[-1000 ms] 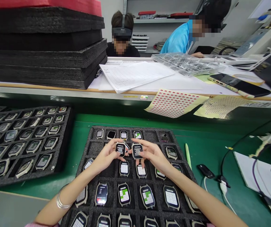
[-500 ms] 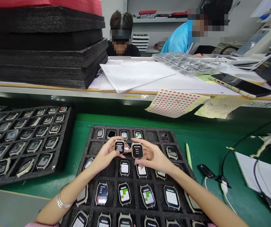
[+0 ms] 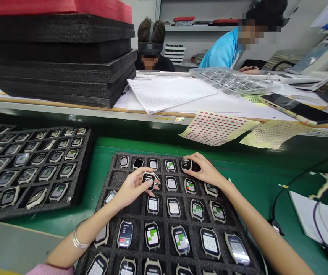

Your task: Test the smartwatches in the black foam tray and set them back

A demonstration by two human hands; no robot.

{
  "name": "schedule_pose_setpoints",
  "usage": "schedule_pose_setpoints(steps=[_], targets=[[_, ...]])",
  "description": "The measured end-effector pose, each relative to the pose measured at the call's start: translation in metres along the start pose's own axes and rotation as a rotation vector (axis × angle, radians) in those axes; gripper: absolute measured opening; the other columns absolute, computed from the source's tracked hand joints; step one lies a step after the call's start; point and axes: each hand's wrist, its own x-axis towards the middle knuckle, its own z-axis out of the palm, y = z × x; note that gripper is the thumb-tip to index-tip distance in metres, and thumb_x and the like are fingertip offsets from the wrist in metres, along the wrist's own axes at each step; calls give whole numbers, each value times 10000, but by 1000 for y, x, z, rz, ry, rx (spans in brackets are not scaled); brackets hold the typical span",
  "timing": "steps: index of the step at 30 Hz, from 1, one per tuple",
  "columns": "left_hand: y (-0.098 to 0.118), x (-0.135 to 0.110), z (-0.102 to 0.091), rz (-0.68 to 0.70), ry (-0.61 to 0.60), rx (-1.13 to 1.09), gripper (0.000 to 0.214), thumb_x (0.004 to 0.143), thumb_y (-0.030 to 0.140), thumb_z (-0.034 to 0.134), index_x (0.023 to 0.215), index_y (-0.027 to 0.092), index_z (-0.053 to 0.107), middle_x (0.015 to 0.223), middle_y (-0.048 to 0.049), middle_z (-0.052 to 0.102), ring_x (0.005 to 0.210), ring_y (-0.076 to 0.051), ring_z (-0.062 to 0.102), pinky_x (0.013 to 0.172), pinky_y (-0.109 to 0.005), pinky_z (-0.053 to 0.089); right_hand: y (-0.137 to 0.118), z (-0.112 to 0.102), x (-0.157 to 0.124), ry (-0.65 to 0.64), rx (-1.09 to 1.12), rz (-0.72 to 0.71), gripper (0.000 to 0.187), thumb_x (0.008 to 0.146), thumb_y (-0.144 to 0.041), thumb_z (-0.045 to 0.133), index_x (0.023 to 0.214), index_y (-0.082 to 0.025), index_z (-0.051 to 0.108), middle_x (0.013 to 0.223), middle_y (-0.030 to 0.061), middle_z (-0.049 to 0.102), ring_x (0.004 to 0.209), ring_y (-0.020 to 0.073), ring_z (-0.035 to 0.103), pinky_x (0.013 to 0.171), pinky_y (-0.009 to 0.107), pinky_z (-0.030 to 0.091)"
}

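Note:
My left hand (image 3: 138,187) grips a smartwatch body (image 3: 149,180) without a strap, its lit screen showing lines of white text. Thumb and fingers hold it by its edges above the tray's second row. At the back row, my right hand (image 3: 202,168) pinches another smartwatch (image 3: 186,164) at or just over a tray compartment; whether it rests on the bottom I cannot tell. Under both hands lies a black foam tray (image 3: 141,214) divided into square compartments. Most hold smartwatches with lit screens, several showing white and green grids.
A second foam tray (image 3: 75,168) of watches stands at left. Stacked black foam (image 3: 66,68), papers (image 3: 169,93), a clear plastic tray (image 3: 229,80) and a phone (image 3: 298,107) sit on the shelf. Sticker sheets (image 3: 218,128) hang from its edge. Two people work beyond; cables (image 3: 278,191) lie right.
My right hand has moved away from the left, right and back to the tray's back row, carrying its watch. The left hand still holds its watch in nearly the same place.

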Motion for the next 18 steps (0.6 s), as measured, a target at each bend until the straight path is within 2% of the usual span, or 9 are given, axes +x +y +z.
schedule_pose_setpoints(steps=[4, 6, 9, 11, 14, 18], targets=[[1, 1, 0, -1, 9, 13, 350, 808, 295, 662, 1116, 174, 546, 925, -79, 657, 824, -203, 648, 618, -290, 576, 2, 1, -2, -16, -70, -40, 527, 832, -441, 587, 1292, -198, 504, 1074, 108, 555, 1022, 280, 529, 902, 414, 428], [2, 1, 0, -4, 13, 16, 345, 814, 287, 654, 1118, 172, 540, 926, -80, 655, 824, -202, 648, 620, -294, 576, 3, -6, -5, 0, -97, -41, 487, 862, -450, 546, 1274, -194, 515, 1103, 110, 570, 1041, 275, 523, 906, 398, 422], [3, 0, 1, -8, 10, 23, 336, 820, 280, 643, 1116, 167, 531, 919, -80, 652, 820, -203, 649, 627, -304, 575, 9, -16, -14, 31, -212, 69, 314, 901, -397, 464, 1035, -173, 636, 1001, 121, 628, 974, 291, 546, 859, 409, 426], [3, 0, 1, -8, 10, 27, 346, 808, 274, 656, 1112, 167, 528, 922, -80, 653, 821, -205, 649, 630, -302, 571, 14, -17, -21, 48, -276, 164, 288, 886, -360, 457, 925, -156, 657, 906, 144, 643, 907, 320, 561, 801, 436, 433], [2, -1, 2, -6, 20, 32, 393, 777, 242, 689, 1123, 177, 514, 944, -76, 646, 828, -202, 649, 634, -288, 563, 17, -9, -30, 83, -265, 221, 294, 861, -346, 467, 961, -135, 646, 871, 163, 636, 880, 340, 566, 759, 443, 439], [-1, -1, 2, -12, 16, 38, 421, 766, 213, 696, 1139, 188, 503, 954, -67, 631, 831, -199, 648, 632, -280, 557, 19, 2, -32, 172, -177, 299, 366, 842, -395, 483, 1040, -111, 600, 859, 155, 624, 825, 319, 586, 704, 411, 452]])
